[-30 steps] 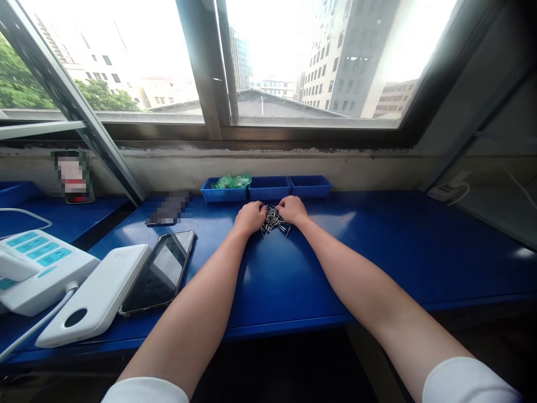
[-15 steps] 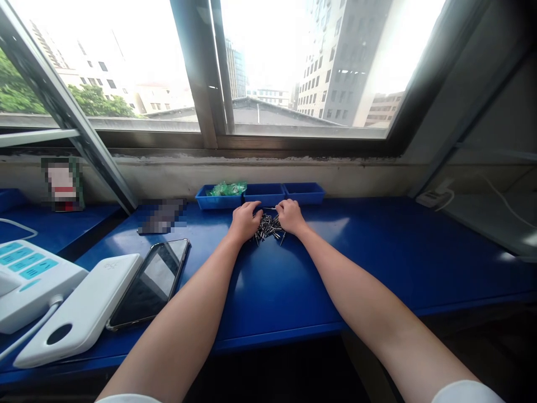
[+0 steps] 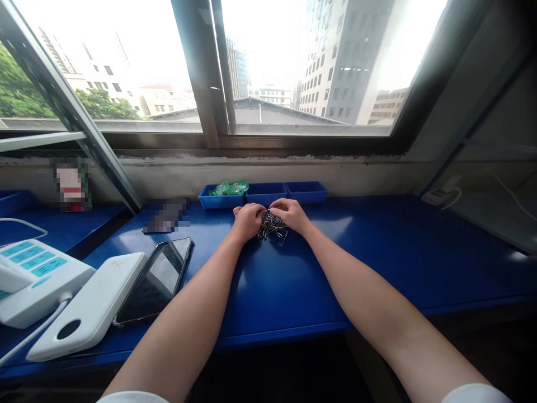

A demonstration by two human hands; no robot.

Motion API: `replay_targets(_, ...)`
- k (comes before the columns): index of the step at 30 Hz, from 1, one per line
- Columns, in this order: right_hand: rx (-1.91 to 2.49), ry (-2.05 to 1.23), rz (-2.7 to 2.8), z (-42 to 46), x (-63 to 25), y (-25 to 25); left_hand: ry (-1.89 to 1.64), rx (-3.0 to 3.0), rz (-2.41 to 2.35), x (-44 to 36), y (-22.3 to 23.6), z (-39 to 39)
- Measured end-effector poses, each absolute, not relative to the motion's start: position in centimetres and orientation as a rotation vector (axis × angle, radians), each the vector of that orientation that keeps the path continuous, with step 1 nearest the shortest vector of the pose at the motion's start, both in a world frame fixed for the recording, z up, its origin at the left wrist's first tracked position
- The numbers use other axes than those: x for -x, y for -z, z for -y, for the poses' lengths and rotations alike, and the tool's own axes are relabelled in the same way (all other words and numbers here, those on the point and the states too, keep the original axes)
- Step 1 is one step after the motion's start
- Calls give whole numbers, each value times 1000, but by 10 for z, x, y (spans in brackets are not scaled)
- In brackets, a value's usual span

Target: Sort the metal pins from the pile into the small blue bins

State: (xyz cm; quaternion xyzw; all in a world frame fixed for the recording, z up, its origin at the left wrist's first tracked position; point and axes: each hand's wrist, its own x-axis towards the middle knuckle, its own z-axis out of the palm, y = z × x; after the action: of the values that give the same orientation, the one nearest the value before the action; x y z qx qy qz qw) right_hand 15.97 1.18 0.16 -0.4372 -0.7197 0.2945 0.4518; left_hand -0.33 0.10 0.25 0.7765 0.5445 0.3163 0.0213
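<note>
A heap of thin metal pins [image 3: 274, 225], silver and dark, lies on the blue tabletop between my two hands; screws or rivets, I cannot tell which. My left hand [image 3: 248, 221] is at the heap's left side, fingers curled and pressed together. From the right, my right hand [image 3: 292, 215] reaches over the heap's far edge, thumb and fingers in a pinch. Both sets of fingertips nearly meet above the far side of the pins. Whatever sits in either pinch is too small to make out.
Behind my hands stand joined blue bins [image 3: 265, 193], the left one with a green plastic bag [image 3: 230, 188]. To the left lie a phone [image 3: 157, 280], a white power bank [image 3: 90, 305], a power strip [image 3: 39, 274] and a blurred dark object [image 3: 165, 216]. A metal post [image 3: 103, 151] rises there.
My hands have come closer together, fingertips now almost meeting. The thin metal piece seen between them before no longer shows clearly. The view has shifted slightly.
</note>
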Motion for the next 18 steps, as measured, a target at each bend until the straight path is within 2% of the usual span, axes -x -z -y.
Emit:
replay_targets(2, 1158, -625, 1752, -10, -163, -5, -1006, -2366, -1761, 3, -3, -1)
replay_targets(8, 1544, -13, 1751, -16, -185, -7, -1005, -2005, -2155, 15, 0, -12)
replay_targets(13, 1833, 6, 1771, -29, -198, -1, -898, -1933, -2204, 21, 3, -17)
replay_targets(18, 1910, -72, 1798, -33, -199, 1, -835, -1946, -2222, 21, 0, -15)
